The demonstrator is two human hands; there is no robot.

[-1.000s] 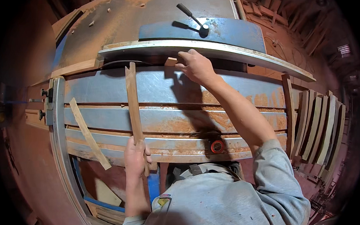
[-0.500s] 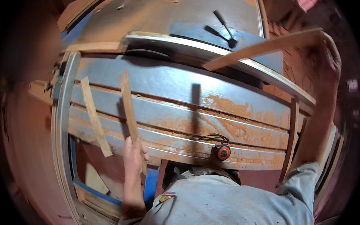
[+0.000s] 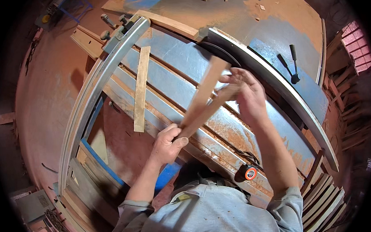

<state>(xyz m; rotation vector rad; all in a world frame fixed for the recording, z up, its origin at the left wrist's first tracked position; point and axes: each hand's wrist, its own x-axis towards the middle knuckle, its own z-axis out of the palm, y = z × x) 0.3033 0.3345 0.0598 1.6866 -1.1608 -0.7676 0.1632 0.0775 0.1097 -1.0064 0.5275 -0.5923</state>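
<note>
Two wooden strips meet in a narrow V above the metal saw table (image 3: 165, 45). My left hand (image 3: 167, 145) is closed round their near ends. The upper wooden strip (image 3: 207, 83) points away toward the dark saw blade (image 3: 222, 52), its far end free and blurred. My right hand (image 3: 251, 96) has its fingers bent about the far end of the lower wooden strip (image 3: 208, 112); its exact grip is partly blurred. Left of my hands, another wooden strip (image 3: 141, 93) lies across the table slots.
A metal fence (image 3: 271, 71) runs along the right beyond my right hand. A crossbar with clamps (image 3: 101, 74) spans the left. An orange-faced tape measure (image 3: 248, 172) sits near the table's front edge. Sawdust fills the slots. Stacked boards (image 3: 324, 201) stand at the lower right.
My right hand has come in from the far right with its strip, down beside the strip in my left hand. My left hand now grips both strips. The view has turned.
</note>
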